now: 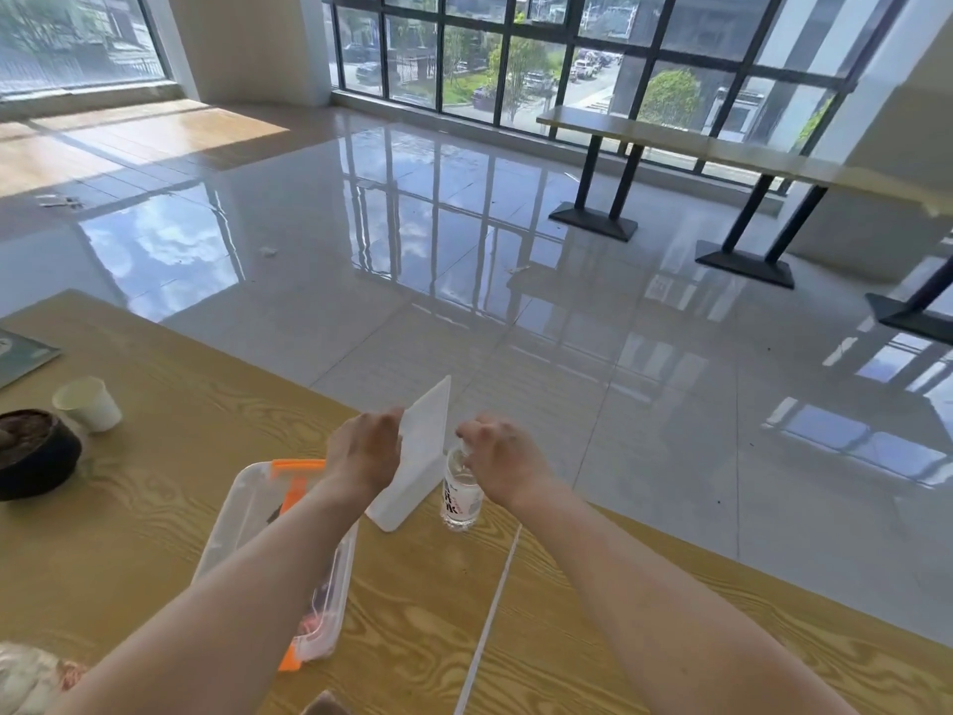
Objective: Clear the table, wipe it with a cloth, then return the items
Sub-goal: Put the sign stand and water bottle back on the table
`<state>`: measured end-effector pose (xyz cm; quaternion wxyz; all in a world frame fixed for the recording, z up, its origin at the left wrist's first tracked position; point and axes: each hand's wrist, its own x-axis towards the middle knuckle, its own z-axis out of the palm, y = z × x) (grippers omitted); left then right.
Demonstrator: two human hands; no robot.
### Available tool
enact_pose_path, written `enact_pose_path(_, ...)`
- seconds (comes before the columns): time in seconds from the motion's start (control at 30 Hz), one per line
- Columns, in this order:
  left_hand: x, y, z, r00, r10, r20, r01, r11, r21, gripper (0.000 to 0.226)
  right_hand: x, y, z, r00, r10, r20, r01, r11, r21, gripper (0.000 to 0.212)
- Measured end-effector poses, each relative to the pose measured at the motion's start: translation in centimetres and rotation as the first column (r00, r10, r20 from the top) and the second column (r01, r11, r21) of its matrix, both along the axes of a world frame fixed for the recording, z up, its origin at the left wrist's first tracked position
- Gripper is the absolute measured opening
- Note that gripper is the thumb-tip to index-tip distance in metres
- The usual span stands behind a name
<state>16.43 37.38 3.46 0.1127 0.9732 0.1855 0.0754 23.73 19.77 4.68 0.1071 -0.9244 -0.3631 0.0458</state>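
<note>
On the wooden table [170, 508], my left hand [363, 451] grips a white plastic lid [420, 456] by its left edge and holds it tilted on one corner. Just to its right, my right hand [503, 459] grips the top of a small clear water bottle [460, 495] that stands upright near the table's far edge. A clear plastic box with orange clips [289, 559] lies under my left forearm. A paper cup [90, 404] lies tipped on its side at the left, next to a dark bowl [33, 454].
A greenish booklet [20, 353] lies at the far left edge. A patterned cloth [26, 678] shows at the bottom left corner. A white seam [490, 616] runs across the tabletop. Beyond the table are glossy floor tiles and long tables on black legs [748, 209].
</note>
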Motion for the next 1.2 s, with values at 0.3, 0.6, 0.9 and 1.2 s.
enact_pose_path(0.3, 0.4, -0.9, -0.1, 0.999, -0.004, 0.034, 0.004, 1.000, 0.005, 0.028, -1.1, -4.5, 0.4, 0.994, -0.105, -0.006, 0.105, 0.988, 0.116, 0.016)
enact_pose_path(0.6, -1.7, -6.7, 2.0, 0.984, -0.139, 0.109, 0.136, 0.990, 0.035, 0.032, -5.1, -13.4, 3.0, 0.967, -0.254, 0.027, 0.247, 0.956, 0.158, 0.025)
enact_pose_path(0.9, -3.5, -15.1, 2.7, 0.942, -0.302, 0.143, 0.299, 0.953, 0.043, 0.027, -11.4, -23.3, 5.5, 0.884, -0.465, 0.049, 0.453, 0.879, 0.149, 0.025)
enact_pose_path(1.2, -5.7, -27.1, 3.5, 0.866, -0.467, 0.179, 0.473, 0.881, 0.006, 0.027, -17.8, -35.0, 5.8, 0.752, -0.658, 0.024, 0.648, 0.747, 0.150, 0.024)
